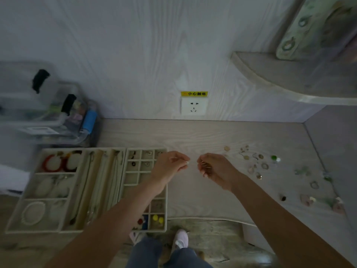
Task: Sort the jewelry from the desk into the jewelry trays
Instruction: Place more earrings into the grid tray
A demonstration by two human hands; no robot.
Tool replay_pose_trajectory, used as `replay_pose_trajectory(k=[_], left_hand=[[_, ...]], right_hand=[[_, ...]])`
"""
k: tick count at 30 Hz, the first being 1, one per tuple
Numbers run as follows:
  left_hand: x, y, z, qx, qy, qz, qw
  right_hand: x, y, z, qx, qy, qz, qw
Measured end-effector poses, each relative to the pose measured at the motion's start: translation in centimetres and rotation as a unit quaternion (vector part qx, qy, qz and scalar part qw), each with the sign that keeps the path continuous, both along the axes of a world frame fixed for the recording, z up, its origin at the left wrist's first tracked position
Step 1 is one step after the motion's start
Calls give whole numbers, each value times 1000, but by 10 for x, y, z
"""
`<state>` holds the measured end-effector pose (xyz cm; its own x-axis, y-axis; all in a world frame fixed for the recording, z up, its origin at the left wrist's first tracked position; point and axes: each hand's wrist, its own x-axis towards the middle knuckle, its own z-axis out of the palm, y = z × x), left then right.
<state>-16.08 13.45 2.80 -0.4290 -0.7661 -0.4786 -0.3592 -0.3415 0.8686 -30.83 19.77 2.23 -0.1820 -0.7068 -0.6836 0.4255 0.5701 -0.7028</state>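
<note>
Bracelets and earrings are held in the jewelry trays (48, 231) at left. A small pale piece (187, 162) is pinched by the left hand (170, 166); thin wire earrings (205, 165) are gripped by the right hand (214, 170). Loose jewelry (258, 161) is scattered on the desk (193, 136) at right.

Bare forearms, no sleeves, blue jeans (154, 254), pale pink slippers (181, 238)

Dim, bluish, soft light; wide-angle bending at edges, corners blurred.
</note>
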Motion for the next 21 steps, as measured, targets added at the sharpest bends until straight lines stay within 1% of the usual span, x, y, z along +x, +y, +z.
replay_pose_trajectory(k=[4, 6, 8, 12, 14, 16, 19, 21], left_hand=[[38, -7, 2, 1, 14, 54, 998], [60, -12, 1, -25, 11, 67, 997], [79, -17, -1, -59, -2, 66, 996], [105, -20, 1, -85, -13, 63, 994], [114, -21, 1, -99, -11, 64, 993], [121, -23, 0, -107, -18, 71, 992], [127, -28, -3, -112, -37, 86, 989], [127, -30, -4, -119, -45, 82, 988]], right_hand=[[33, -17, 0, -16, -16, 51, 998], [48, -26, 1, -21, -26, 67, 997], [62, -34, 3, -20, -10, 84, 996], [90, -49, 4, -24, 35, 123, 992], [100, -51, 2, -60, 73, 172, 981], [110, -52, 4, -101, 138, 220, 960], [119, -58, 2, -145, 226, 227, 936], [120, -62, -2, -156, 276, 229, 921]])
